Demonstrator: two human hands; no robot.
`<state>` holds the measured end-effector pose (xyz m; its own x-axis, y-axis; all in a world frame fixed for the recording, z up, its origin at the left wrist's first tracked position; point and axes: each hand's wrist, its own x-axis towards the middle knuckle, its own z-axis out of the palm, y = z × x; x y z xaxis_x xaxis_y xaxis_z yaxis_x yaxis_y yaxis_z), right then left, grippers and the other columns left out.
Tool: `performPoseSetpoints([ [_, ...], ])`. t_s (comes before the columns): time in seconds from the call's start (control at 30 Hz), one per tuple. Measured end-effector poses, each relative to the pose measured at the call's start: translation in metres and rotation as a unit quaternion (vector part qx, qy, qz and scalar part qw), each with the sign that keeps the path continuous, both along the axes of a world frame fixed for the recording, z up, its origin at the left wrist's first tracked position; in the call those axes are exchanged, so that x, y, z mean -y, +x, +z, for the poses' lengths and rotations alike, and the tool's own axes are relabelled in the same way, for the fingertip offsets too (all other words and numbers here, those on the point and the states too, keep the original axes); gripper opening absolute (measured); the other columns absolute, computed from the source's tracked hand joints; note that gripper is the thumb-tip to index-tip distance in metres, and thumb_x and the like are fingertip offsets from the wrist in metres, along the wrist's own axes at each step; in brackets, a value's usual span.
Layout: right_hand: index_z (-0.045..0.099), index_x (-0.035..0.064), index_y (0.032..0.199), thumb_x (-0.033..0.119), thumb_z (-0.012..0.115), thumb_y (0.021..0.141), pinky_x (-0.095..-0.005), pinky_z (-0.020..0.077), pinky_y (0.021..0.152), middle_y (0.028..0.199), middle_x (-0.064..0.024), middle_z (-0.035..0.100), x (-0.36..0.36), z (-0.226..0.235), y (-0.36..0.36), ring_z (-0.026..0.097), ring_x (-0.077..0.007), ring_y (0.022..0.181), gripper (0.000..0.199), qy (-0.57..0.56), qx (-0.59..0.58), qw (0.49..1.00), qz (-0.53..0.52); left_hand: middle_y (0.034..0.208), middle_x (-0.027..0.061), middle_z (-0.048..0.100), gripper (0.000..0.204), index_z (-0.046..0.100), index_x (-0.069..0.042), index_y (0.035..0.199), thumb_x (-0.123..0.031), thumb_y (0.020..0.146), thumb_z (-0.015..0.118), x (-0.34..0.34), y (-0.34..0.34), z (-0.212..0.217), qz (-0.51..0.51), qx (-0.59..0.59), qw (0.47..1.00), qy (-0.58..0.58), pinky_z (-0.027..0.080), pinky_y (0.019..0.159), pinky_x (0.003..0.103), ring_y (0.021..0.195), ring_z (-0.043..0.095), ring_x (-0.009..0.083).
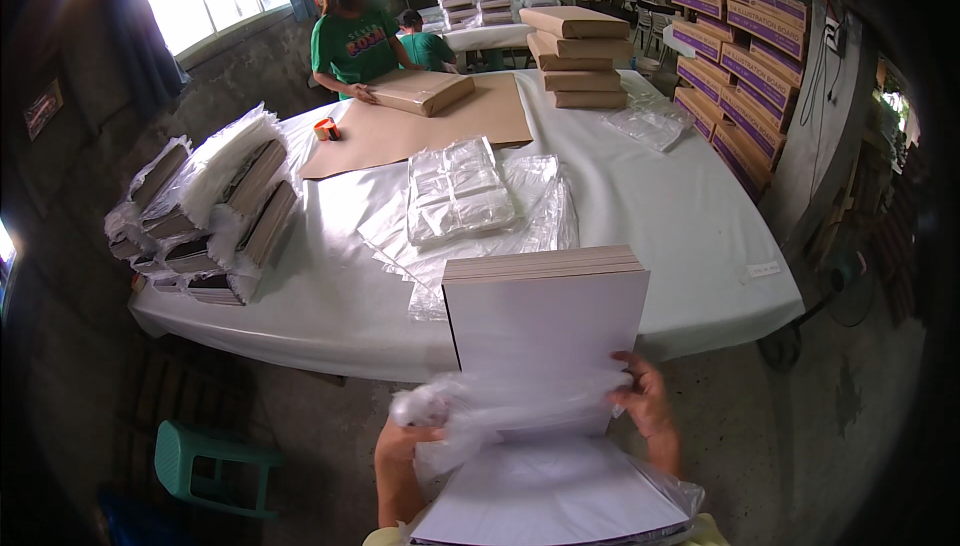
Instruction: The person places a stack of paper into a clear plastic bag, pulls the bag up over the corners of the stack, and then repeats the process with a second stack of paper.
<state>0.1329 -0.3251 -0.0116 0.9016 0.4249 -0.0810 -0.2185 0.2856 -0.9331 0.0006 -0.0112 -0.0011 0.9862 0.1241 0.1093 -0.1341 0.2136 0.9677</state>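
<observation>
White boards (545, 321), stacked into one thick bundle, are held upright at the near edge of the table (690, 236), just in front of the person, with the layered top edges turned toward the camera. A clear plastic bag (500, 411) is bunched around the bundle's lower part. The bag's crumpled mouth is gripped by the left hand (405, 443), fingers curled shut on the film. The right hand (645, 398) is laid against the bundle's right edge, fingers closed on bag and boards together. A second white stack (555, 496), already in plastic, lies flat on the lap below.

On the white table cover, one pile of folded clear bags (455, 191) is seen resting on loose plastic sheets. Bagged bundles (205, 211) (about six, though the film makes an exact count uncertain) are leaned in two rows at the left end. One large sheet of brown paper (400, 131) is spread at the far side, with one brown-wrapped parcel (420, 91) on it, touched by the hand of a person in a green shirt (352, 46). One orange tape roll (326, 129) is set beside the paper. Five wrapped parcels (580, 56) are stacked farther right. Purple-banded cartons (735, 41) are piled along the right wall. One green stool (205, 461) stands on the floor.
</observation>
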Motion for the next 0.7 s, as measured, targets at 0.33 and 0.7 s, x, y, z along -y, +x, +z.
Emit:
performPoseSetpoints([
  [0.33, 0.045, 0.0106, 0.120, -0.011, 0.061, 0.060, -0.0259, 0.0345, 0.051, 0.076, -0.0037, 0.036, -0.021, 0.018, 0.018, 0.039, -0.0157, 0.066, 0.066, -0.360, 0.426, 0.777, -0.291, 0.095, 0.0136, 0.044, 0.066, 0.046, -0.011, 0.116, 0.012, 0.056, 0.058, 0.034, 0.055, 0.015, 0.416, 0.042, 0.788, 0.451, 0.044, 0.063, 0.037, 0.083, 0.051, 0.0300],
  [0.7, 0.050, 0.0145, 0.118, -0.018, 0.056, 0.057, -0.0285, 0.0370, 0.048, 0.096, -0.0086, 0.038, -0.031, 0.057, 0.062, 0.046, -0.0205, 0.079, 0.070, -0.356, 0.440, 0.774, -0.284, 0.105, 0.0105, 0.043, 0.061, 0.054, -0.019, 0.113, 0.008, 0.058, 0.060, 0.020, 0.094, 0.046, 0.398, 0.116, 0.754, 0.510, 0.045, 0.056, 0.037, 0.069, 0.056, 0.0283],
])
